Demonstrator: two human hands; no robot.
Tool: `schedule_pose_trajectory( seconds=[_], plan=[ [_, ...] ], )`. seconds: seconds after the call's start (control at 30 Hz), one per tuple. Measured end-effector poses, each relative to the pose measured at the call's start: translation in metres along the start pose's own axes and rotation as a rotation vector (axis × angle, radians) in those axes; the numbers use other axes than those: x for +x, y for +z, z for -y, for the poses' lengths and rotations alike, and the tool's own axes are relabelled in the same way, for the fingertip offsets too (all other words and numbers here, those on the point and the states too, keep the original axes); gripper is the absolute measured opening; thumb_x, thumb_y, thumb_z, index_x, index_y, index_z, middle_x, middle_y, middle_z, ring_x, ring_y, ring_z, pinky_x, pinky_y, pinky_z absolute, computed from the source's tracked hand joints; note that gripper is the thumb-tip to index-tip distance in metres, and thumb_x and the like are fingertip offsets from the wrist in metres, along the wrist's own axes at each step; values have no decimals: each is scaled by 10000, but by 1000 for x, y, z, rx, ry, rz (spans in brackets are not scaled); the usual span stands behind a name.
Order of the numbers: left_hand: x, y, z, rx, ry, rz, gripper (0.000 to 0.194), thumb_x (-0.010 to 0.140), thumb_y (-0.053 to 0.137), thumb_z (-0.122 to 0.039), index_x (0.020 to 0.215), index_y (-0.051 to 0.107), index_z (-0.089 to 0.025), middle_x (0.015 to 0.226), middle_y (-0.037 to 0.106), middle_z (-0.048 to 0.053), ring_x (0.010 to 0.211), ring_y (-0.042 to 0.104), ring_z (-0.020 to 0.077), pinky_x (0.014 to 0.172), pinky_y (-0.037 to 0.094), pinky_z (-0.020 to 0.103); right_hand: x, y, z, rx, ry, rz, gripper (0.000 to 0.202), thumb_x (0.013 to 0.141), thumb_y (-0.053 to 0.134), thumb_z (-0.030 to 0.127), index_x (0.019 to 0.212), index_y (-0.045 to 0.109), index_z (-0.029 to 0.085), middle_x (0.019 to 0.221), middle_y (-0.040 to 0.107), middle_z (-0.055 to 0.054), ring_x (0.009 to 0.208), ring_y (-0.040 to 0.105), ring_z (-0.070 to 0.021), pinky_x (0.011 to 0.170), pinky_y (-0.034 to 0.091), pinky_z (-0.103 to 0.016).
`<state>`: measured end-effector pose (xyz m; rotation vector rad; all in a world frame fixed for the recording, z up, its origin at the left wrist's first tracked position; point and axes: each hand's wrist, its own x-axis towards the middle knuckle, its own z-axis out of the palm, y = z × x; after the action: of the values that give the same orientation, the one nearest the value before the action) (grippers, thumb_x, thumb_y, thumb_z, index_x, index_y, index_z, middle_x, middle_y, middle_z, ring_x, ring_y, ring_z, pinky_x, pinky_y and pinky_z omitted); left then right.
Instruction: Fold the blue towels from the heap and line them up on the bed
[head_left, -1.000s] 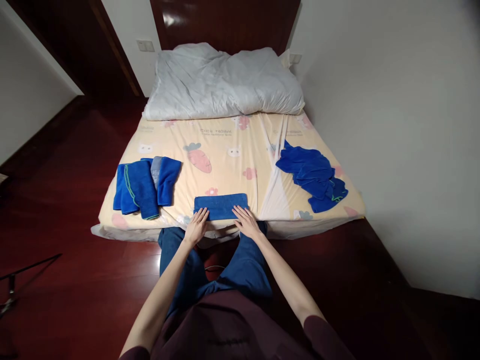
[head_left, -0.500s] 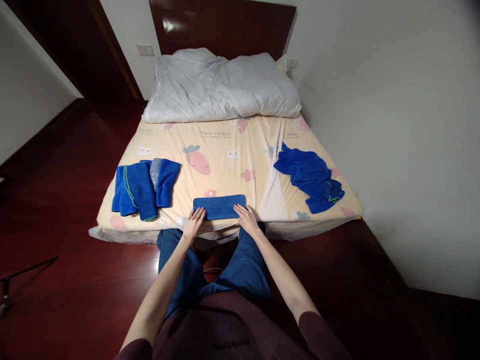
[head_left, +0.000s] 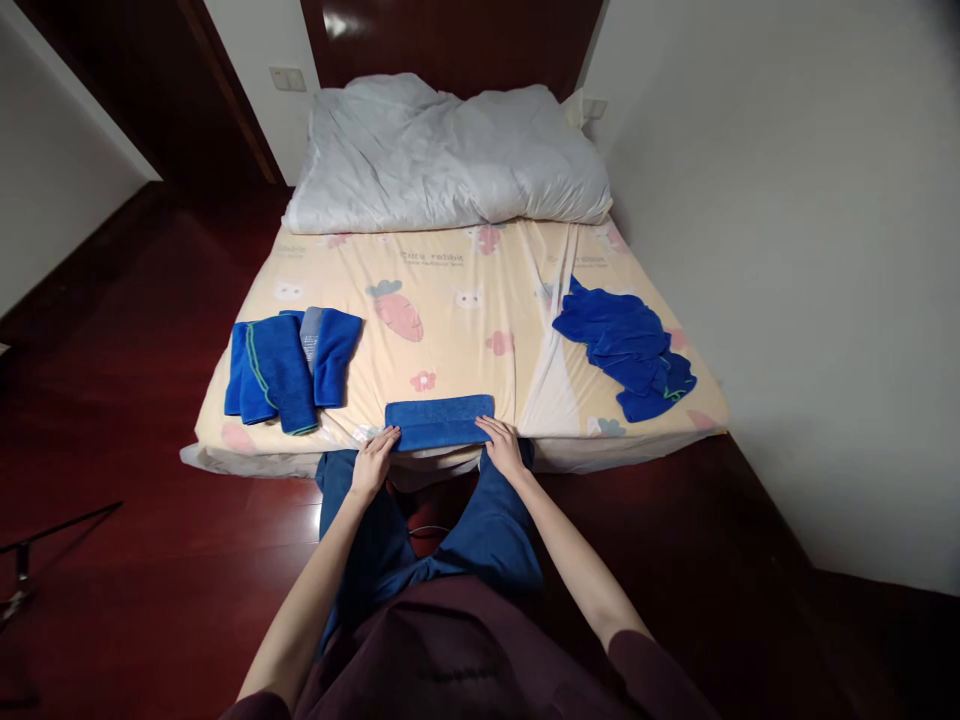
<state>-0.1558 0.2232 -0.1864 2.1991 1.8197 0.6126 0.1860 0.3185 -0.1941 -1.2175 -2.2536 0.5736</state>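
Note:
A folded blue towel (head_left: pixel 439 424) lies as a narrow strip at the front edge of the bed, a crease running along its length. My left hand (head_left: pixel 373 460) is closed at its near left corner, fingers on top and the thumb hidden. At the right end, my right hand (head_left: pixel 501 444) grips the near corner, its fingertips over the cloth. Folded blue towels (head_left: pixel 281 370) with green edging rest to the left, a grey patch with writing showing among them. On the right is a crumpled pile of blue towels (head_left: pixel 626 345).
A patterned yellow sheet (head_left: pixel 450 330) covers the bed, wrinkled at right of centre. A bulky white quilt (head_left: pixel 450 155) lies across the head end, before a dark wooden headboard (head_left: pixel 457 40). A black stand leg (head_left: pixel 64 527) is on the red floor at left.
The folded towel has come slightly toward me, its near edge now at the bed's edge. My left hand has slid outward to the corner. The camera view has tilted down a little.

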Motion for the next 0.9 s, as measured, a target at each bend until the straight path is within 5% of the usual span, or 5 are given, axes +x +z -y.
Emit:
schedule_pose_trajectory(
  seconds=[0.2, 0.37, 0.57, 0.9],
  plan=[
    [18, -4, 10, -254, -98, -29, 654, 704, 430, -16, 1302, 620, -200, 1321, 657, 84, 1270, 575, 223, 1103, 447, 425, 17, -13, -15, 190, 104, 13, 592, 739, 531, 6, 1246, 693, 266, 1267, 694, -50, 1234, 602, -205, 1117, 426, -414],
    [28, -13, 18, -387, -247, -117, 360, 867, 508, -251, 1182, 664, -175, 1118, 709, 115, 1066, 655, 255, 1006, 509, 440, 34, -17, -22, 207, 209, -44, 280, 847, 624, 227, 1111, 716, 214, 1120, 718, -83, 1104, 652, -243, 1017, 501, -409],
    [38, -13, 18, -522, -508, -167, 480, 879, 556, -551, 1163, 623, -170, 947, 728, 105, 908, 696, 255, 859, 548, 394, 48, -8, -28, 333, 328, 14, 402, 937, 556, 382, 1276, 573, 165, 1071, 735, -109, 984, 712, -225, 855, 575, -347],
    [45, -16, 19, -423, -563, -88, 399, 904, 541, -465, 1182, 584, -181, 837, 725, 61, 844, 694, 248, 852, 525, 385, 56, -15, -34, 174, 388, 60, 424, 909, 610, 417, 1257, 576, 179, 915, 736, -63, 901, 711, -227, 826, 574, -348]
  ],
)
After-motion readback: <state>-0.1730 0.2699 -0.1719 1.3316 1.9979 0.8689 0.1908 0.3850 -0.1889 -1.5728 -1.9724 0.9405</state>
